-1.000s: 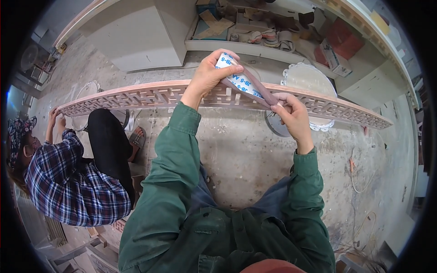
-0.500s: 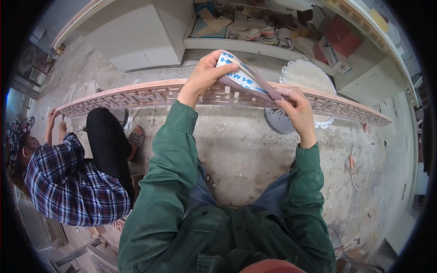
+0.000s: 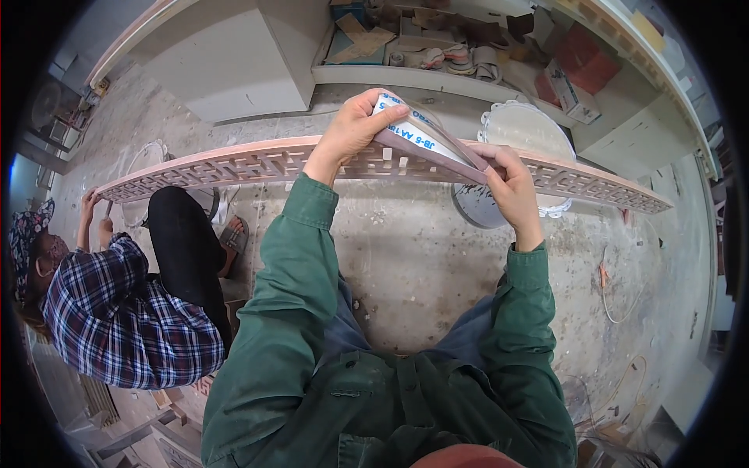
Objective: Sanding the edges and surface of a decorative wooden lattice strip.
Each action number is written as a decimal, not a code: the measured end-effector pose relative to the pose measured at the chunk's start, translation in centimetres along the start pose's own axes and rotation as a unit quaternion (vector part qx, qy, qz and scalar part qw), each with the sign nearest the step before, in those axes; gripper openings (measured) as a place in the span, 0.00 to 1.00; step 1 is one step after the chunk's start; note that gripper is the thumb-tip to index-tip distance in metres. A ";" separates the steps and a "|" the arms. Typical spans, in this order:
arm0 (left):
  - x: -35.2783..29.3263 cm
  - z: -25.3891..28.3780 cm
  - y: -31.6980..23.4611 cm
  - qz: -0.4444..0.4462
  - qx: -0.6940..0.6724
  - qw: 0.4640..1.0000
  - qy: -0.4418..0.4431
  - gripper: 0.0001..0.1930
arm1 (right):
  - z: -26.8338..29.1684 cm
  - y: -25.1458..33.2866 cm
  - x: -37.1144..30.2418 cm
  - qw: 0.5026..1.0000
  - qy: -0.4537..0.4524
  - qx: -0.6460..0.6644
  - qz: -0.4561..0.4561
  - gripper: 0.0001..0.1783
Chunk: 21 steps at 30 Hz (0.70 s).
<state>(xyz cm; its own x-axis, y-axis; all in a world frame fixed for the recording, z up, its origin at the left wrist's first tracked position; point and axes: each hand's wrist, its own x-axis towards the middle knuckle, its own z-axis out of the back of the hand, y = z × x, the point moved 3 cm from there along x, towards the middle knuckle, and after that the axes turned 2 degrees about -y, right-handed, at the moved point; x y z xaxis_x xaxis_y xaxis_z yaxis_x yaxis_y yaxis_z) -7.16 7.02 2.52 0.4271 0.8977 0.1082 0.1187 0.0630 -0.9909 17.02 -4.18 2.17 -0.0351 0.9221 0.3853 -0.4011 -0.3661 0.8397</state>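
Your left hand (image 3: 351, 129) and right hand (image 3: 511, 183) pinch a folded sandpaper sheet (image 3: 421, 140) in their fingers, held over the long fretwork panel's (image 3: 257, 164) middle, with sanding seemingly just beginning

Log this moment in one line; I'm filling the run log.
left hand: holds sandpaper sheet | right hand: holds its other end | below: carved wooden panel

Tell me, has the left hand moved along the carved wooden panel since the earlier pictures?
No. The left hand grips the sandpaper sheet at the same spot on the carved wooden panel, as before, with the right hand on its other end.
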 end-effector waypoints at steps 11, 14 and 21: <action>0.9 0.5 -0.6 0.014 0.006 1.000 0.014 0.07 | 0.3 -0.1 0.7 0.994 -0.023 -0.107 0.004 0.12; 0.8 0.8 0.1 -0.021 0.020 1.000 0.011 0.07 | 0.3 -0.9 0.3 0.989 0.002 -0.147 0.029 0.12; -0.5 0.0 0.3 -0.003 0.059 0.998 0.029 0.10 | -0.1 -1.3 -0.8 0.994 0.062 -0.014 -0.086 0.09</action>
<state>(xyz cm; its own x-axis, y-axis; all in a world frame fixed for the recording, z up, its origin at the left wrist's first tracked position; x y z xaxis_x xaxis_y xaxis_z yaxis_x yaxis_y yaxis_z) -7.29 6.58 2.20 0.4778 0.8710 0.1145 0.0155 0.1219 -0.9924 17.49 -4.43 0.71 -0.0755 0.9796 0.1864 -0.4363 -0.2005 0.8772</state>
